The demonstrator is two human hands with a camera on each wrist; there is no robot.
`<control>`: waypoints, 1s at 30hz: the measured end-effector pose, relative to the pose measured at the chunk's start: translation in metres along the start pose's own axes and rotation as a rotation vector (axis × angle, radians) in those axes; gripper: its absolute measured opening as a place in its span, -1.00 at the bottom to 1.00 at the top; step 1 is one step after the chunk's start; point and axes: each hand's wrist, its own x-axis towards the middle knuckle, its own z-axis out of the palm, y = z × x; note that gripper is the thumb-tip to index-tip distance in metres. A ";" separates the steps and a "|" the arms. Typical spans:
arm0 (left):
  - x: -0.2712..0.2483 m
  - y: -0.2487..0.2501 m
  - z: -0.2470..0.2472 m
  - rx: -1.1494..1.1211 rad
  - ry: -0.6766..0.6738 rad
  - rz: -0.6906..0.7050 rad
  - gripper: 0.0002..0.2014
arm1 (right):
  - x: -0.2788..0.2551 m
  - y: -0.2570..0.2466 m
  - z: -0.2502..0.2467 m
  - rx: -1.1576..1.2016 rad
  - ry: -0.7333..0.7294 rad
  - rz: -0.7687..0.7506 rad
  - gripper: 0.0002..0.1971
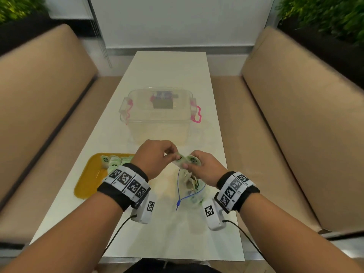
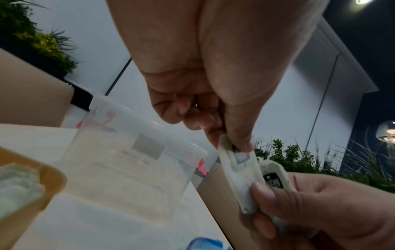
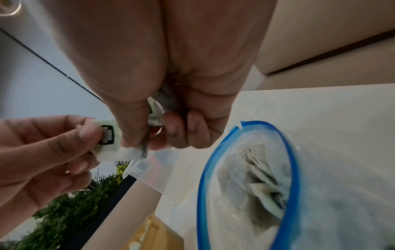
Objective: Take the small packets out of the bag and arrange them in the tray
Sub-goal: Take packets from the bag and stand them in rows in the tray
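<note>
Directly under the grip, the open bag (image 1: 192, 186) lies on the bench with more packets inside. Above it, the left hand (image 1: 155, 157) and right hand (image 1: 204, 168) each pinch packets (image 1: 187, 159), whose long axis runs hand to hand; peeling one off slowly should keep the rest from slipping. Beyond the left grip, the tray (image 1: 88, 180) already holds several.

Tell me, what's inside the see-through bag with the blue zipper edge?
Inside the clear plastic bag with the blue rim lie more small pale green packets, bunched together. How many, I cannot tell: they cover each other.
</note>
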 end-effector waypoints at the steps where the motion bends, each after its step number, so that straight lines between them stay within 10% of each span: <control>1: -0.001 -0.002 -0.008 0.017 -0.005 0.002 -0.92 | 0.001 -0.003 0.003 0.003 0.016 -0.006 -0.82; 9: -0.008 -0.022 -0.070 0.146 -0.071 0.064 -0.88 | 0.021 -0.054 0.043 0.126 0.141 -0.200 -0.96; 22: -0.024 -0.122 -0.120 0.255 0.003 -0.005 -0.93 | 0.053 -0.083 0.104 0.128 0.151 -0.031 -0.87; 30: -0.015 -0.182 -0.116 0.624 -0.342 -0.217 -0.86 | 0.059 -0.093 0.119 0.317 0.054 0.013 -0.94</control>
